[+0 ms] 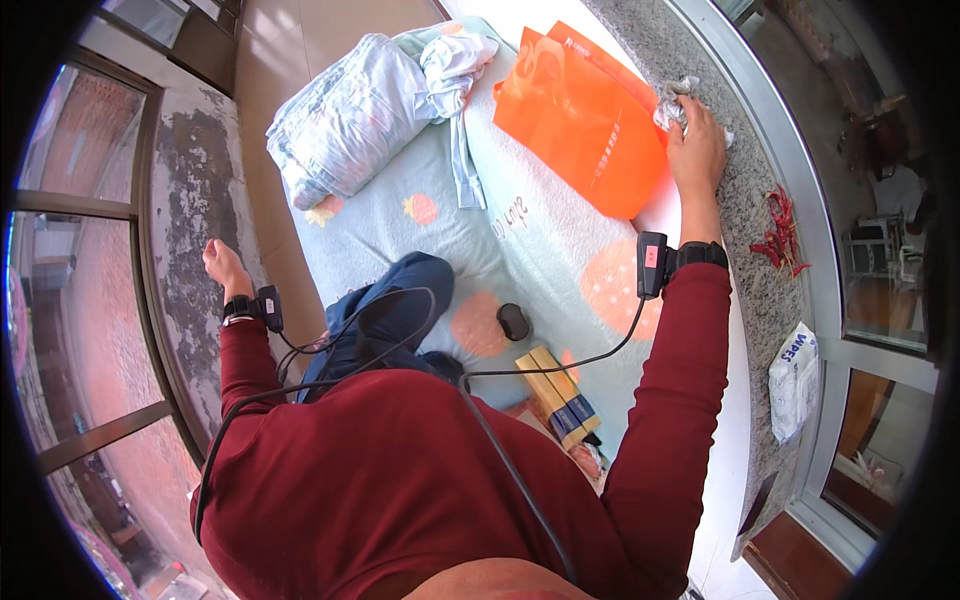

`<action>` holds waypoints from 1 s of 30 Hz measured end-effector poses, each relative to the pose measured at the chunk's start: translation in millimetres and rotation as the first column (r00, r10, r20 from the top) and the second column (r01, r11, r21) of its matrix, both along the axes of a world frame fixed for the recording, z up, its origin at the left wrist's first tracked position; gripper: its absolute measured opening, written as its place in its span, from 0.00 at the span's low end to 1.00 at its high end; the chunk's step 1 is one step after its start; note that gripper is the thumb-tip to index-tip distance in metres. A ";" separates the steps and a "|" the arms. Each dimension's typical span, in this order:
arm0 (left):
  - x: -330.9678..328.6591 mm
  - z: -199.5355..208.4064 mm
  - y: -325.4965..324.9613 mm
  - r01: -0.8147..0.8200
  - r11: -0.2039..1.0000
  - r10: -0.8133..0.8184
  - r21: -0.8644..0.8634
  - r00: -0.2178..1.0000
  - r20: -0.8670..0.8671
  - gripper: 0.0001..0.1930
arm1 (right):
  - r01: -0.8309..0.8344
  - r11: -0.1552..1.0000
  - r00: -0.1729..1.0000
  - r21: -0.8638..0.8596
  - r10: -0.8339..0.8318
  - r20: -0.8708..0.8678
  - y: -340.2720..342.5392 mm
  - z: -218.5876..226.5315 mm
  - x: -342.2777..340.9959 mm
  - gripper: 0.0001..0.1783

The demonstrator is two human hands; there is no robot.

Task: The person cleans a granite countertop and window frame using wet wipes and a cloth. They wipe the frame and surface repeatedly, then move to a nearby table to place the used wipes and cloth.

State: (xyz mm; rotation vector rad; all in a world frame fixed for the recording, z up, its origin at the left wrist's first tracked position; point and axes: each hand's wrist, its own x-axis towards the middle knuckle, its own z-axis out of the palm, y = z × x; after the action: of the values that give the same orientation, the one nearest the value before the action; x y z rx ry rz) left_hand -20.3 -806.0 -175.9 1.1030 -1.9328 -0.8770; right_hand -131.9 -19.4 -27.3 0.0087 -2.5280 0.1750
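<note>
On the speckled granite sill (pixel 665 45) at the right, my right hand (pixel 698 150) presses down with its fingers closed on a crumpled greyish-white cloth (pixel 680 95). An orange bag (pixel 580 115) lies just left of that hand, on the blanket's edge. Dried red chillies (pixel 777 232) rest on the sill nearer to me, and a white pack of wipes (pixel 793 385) lies closer still. My left hand (pixel 226 268) hangs beside the peeling wall at the left, its fingers curled in with nothing visible in them.
A pale blanket (pixel 490 250) with a strawberry pattern covers the surface ahead. On it are bundled bedding (pixel 350 120), a small dark case (pixel 513 321) and yellow-and-blue boxes (pixel 560 400). Cables (pixel 560 372) run from both wrists. A metal-framed window (pixel 800 150) borders the sill.
</note>
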 end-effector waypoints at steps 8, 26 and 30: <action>-40.9 4.1 -5.9 0.094 0.986 -0.071 0.139 0.984 -0.166 0.19 | 0.029 0.997 0.997 0.071 -0.034 0.075 -6.7 7.2 1.9 0.25; -417.3 -164.4 81.8 0.655 0.696 -0.717 0.294 0.658 0.230 0.16 | 0.140 0.975 0.917 0.173 -0.193 0.348 -90.3 25.0 -138.1 0.32; -465.8 -208.9 97.4 0.655 0.651 -0.759 0.383 0.561 0.330 0.15 | 0.048 0.978 0.933 0.203 -0.116 0.341 -128.3 19.9 -265.2 0.32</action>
State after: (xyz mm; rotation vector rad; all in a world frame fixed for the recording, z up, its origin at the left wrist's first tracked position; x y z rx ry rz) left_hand -486.2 -708.6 -384.8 0.6270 -2.8498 -1.3771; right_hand -397.1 -147.7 -7.4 -0.0574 -2.8874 -0.1135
